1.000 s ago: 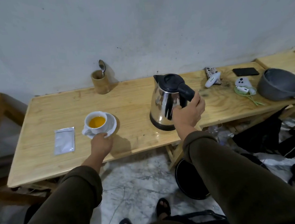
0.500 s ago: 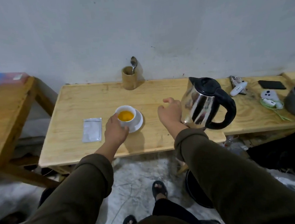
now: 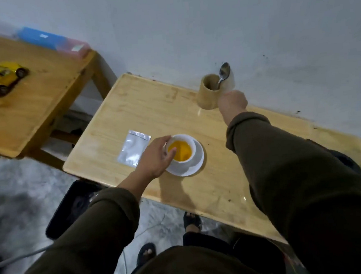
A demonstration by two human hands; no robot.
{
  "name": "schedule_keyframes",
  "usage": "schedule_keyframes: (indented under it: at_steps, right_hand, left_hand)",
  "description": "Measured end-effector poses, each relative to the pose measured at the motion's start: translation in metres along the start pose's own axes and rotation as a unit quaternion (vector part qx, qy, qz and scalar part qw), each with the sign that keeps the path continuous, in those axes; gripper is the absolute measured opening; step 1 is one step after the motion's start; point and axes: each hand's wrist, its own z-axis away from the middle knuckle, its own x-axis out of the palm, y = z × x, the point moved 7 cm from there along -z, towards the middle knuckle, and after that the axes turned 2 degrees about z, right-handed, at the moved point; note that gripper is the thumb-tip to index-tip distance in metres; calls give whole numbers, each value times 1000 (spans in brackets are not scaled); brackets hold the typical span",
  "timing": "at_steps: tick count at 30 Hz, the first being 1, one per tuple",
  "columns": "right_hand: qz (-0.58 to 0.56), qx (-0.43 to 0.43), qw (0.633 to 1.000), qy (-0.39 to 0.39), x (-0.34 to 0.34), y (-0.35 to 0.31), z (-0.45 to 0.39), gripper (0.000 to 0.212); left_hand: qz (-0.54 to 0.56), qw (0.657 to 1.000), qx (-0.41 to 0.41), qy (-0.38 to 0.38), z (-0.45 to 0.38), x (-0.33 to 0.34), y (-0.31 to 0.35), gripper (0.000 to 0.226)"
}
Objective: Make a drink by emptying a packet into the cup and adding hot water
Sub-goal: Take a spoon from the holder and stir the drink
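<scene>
A white cup (image 3: 182,161) of orange liquid stands on a white saucer (image 3: 196,167) near the front of the wooden table (image 3: 156,112). My left hand (image 3: 155,160) grips the cup's left side, thumb at the rim. A flat silver packet (image 3: 133,148) lies just left of the cup. At the back by the wall stands a bamboo holder (image 3: 207,93) with a metal spoon (image 3: 224,72) in it. My right hand (image 3: 233,103) is against the holder's right side, below the spoon's bowl; its fingers are hidden. The kettle is out of view.
A second wooden table (image 3: 32,105) at the left carries a yellow toy car (image 3: 2,79) and a blue and pink box (image 3: 53,42). A black bin (image 3: 73,208) sits on the marble floor beneath the table edge. My sandalled feet (image 3: 190,221) are below.
My right hand let go of the kettle handle and moved left and back to the bamboo holder. The view swung left, putting the kettle out of sight. My left hand stayed on the cup.
</scene>
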Motion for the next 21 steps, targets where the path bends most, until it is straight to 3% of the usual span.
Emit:
schedule_keyframes:
  at_steps: [3, 7, 12, 21]
  right_hand:
    - [-94, 40, 995, 7, 7, -6, -25, 32]
    - [-123, 46, 991, 12, 16, -7, -47, 41]
    - [-72, 69, 994, 45, 19, -16, -66, 50]
    - [-16, 55, 997, 58, 22, -18, -94, 45]
  left_hand:
    - [9, 999, -4, 33, -4, -4, -2, 47]
    - [-2, 998, -15, 64, -9, -5, -3, 31]
    - [-19, 996, -19, 80, -12, -5, -4, 28]
    - [-36, 995, -18, 88, -17, -4, -5, 26]
